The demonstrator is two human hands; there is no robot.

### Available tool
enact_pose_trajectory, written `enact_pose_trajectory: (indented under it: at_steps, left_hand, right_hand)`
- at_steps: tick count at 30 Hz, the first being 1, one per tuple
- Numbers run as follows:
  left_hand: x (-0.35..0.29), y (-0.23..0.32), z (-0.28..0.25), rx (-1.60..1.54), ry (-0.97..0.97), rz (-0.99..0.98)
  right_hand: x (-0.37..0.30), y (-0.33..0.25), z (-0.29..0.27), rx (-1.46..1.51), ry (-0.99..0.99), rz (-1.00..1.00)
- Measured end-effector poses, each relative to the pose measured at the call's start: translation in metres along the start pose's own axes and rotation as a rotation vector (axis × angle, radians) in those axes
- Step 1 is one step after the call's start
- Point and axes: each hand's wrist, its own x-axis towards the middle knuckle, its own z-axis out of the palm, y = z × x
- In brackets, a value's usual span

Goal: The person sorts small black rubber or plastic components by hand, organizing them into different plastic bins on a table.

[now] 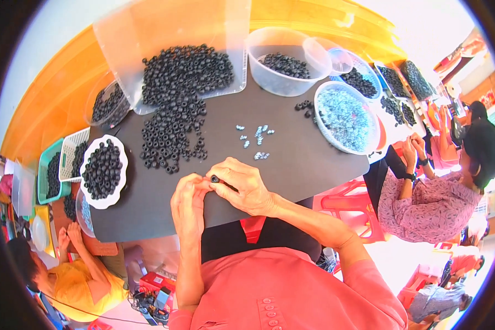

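Black, a small round part [215,179] sits at the fingertips of the right hand [242,188], pinched between thumb and fingers with one end facing up. The left hand [188,204] comes up just beside it, fingers bunched close together, their tips near the part; I cannot tell whether they grip anything. Just beyond both hands, on the dark table [231,118], lie a few small shiny pieces [260,134], scattered in loose clusters. Ahead and to the left of the hands, a pile [173,132] of black parts spreads out from the mouth of a clear bin [225,25]. Farther left stands a white scalloped bowl [125,165], full of similar black parts. Beyond the right hand, away to the right, a round tub [375,137] holds a mass of pale blue pieces [344,118]; to its left, farther from the hands, a clear tub [275,82] holds more black parts. Well apart from the hands sit other people, one in yellow [88,291] on the left and one in a patterned top [429,206] on the right.
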Motion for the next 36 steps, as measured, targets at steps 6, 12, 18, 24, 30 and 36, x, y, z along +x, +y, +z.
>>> enact_pose_trajectory:
  at_steps: [6, 12, 18, 24, 30, 36]
  left_hand:
    - [0.002, 0.001, 0.0, 0.07, -0.063, 0.022]
    - [0.007, 0.0, 0.006, 0.083, -0.063, -0.01]
    - [0.004, -0.002, 0.0, 0.06, -0.052, -0.002]
    - [0.004, -0.001, 0.004, 0.042, -0.044, -0.028]
    - [0.004, 0.002, 0.004, 0.052, -0.048, -0.051]
    - [0.007, -0.002, 0.002, 0.102, -0.025, -0.065]
  right_hand:
    - [0.066, 0.001, -0.076, -0.206, 0.093, 0.168]
    - [0.117, 0.063, -0.145, -0.758, 0.288, -0.015]
    - [0.081, 0.038, -0.05, -0.175, -0.126, 0.082]
    - [0.074, 0.067, -0.004, -0.249, -0.352, -0.057]
    - [0.075, 0.069, -0.002, -0.353, -0.424, -0.039]
    - [0.063, 0.058, -0.005, -0.154, -0.314, 0.113]
